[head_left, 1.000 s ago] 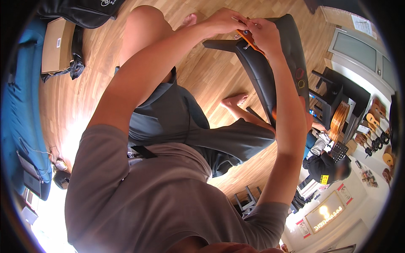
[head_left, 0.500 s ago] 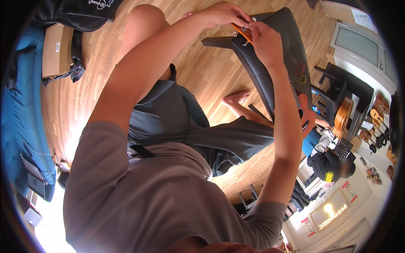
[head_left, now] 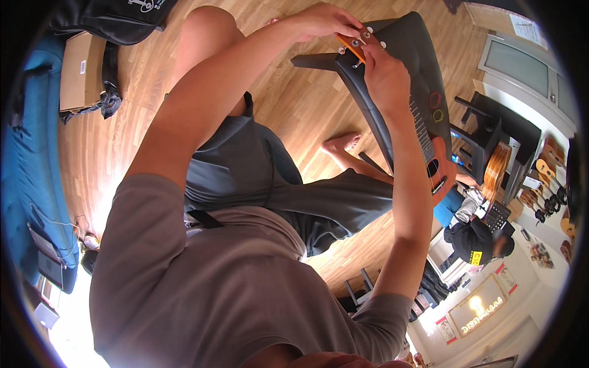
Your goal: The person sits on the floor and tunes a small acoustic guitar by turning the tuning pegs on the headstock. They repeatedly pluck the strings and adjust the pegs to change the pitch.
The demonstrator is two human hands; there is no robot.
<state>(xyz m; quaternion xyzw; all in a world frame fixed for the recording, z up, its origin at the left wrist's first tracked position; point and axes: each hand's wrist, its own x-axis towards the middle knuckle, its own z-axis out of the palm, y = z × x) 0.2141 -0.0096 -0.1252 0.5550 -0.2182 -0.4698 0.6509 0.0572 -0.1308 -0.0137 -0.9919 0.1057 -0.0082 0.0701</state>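
Note:
A small brown ukulele (head_left: 437,161) lies strings up on a black padded bench (head_left: 423,58), its neck partly hidden behind my right forearm. Its headstock (head_left: 356,44), with orange edges and pale tuning pegs, points to the far side. My left hand (head_left: 325,21) has its fingers closed at the far left edge of the headstock. Over the near part of the headstock, my right hand (head_left: 388,76) pinches with thumb and fingers. What either set of fingertips holds is too small to make out; a thin string may be there.
Two coiled rings, one red (head_left: 435,100) and one yellow-green (head_left: 438,115), rest on the bench. A cardboard box (head_left: 81,70) stands by a blue sofa (head_left: 37,165) at left. Rightward are black stools (head_left: 491,122), a person in dark clothing (head_left: 472,240) and wall-hung ukuleles (head_left: 546,168).
My fingertips have parted: the right hand came nearer along the headstock, the left drew slightly to the left. More of the headstock and the ukulele's body now shows.

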